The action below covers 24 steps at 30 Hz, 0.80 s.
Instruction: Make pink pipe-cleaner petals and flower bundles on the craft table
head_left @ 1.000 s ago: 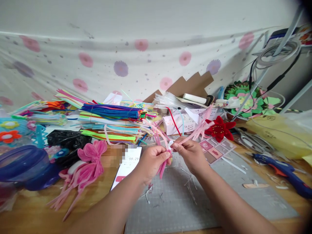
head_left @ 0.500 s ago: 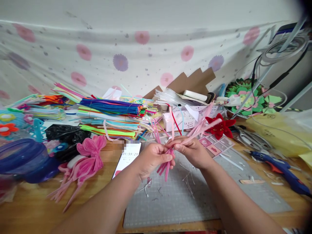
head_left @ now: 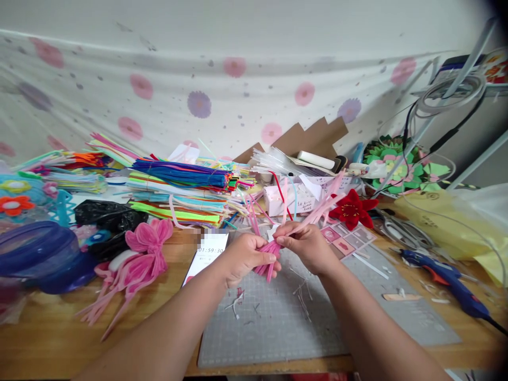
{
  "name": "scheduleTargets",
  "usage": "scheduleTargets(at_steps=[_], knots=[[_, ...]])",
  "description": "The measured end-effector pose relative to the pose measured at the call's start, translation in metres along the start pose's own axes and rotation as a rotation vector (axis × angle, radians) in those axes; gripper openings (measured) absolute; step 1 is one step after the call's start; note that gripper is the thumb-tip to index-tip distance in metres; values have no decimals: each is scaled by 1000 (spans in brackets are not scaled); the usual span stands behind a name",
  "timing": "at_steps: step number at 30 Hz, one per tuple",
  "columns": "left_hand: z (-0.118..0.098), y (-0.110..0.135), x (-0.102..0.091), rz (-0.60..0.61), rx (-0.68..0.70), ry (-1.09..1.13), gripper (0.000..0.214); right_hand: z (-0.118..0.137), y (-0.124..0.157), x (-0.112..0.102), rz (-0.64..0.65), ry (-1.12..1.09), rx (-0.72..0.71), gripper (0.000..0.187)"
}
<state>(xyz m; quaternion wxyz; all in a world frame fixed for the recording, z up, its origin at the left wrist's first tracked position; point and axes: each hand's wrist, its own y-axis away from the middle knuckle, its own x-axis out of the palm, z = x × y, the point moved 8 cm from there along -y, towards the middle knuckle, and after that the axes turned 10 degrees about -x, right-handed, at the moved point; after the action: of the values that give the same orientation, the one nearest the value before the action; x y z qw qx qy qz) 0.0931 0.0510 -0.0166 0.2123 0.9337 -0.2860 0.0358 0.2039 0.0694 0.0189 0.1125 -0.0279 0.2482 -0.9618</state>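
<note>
Both hands meet over the grey cutting mat [head_left: 270, 333], closed around a bunch of pink pipe cleaners [head_left: 317, 211]. My left hand [head_left: 250, 256] pinches the lower part, where darker pink ends stick out below the fingers. My right hand [head_left: 304, 243] grips the stems just above, its fingertips touching the left hand's side of the bunch. Light pink stems fan out to the upper right, and a few more rise upward on the left. A finished-looking pink pipe cleaner flower [head_left: 148, 248] lies to the left on the wooden table. The fingers hide the middle of the bunch.
A phone with a timer [head_left: 208, 254] lies beside my left wrist. Stacked pipe cleaner bundles [head_left: 178, 180] stand behind. On the right are a red flower [head_left: 353, 209], scissors [head_left: 400, 230] and a blue glue gun [head_left: 444, 280]. Wire scraps [head_left: 304, 296] litter the mat.
My hands have shifted slightly, and the darker pink ends now sit higher and closer against my left fingers. The whole view has turned a little to the right.
</note>
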Motion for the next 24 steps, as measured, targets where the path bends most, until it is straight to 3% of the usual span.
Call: scheduleTargets(at_steps=[10, 18, 24], knots=[[0, 0, -4, -51, -8, -67, 27, -1, -1, -13, -131, 26, 43, 18], [-1, -2, -9, -104, 9, -76, 23, -8, 0, -9, -111, -44, 135, 22], [-3, -2, -7, -53, 21, -66, 32, -8, -1, -13, -142, 8, 108, 21]])
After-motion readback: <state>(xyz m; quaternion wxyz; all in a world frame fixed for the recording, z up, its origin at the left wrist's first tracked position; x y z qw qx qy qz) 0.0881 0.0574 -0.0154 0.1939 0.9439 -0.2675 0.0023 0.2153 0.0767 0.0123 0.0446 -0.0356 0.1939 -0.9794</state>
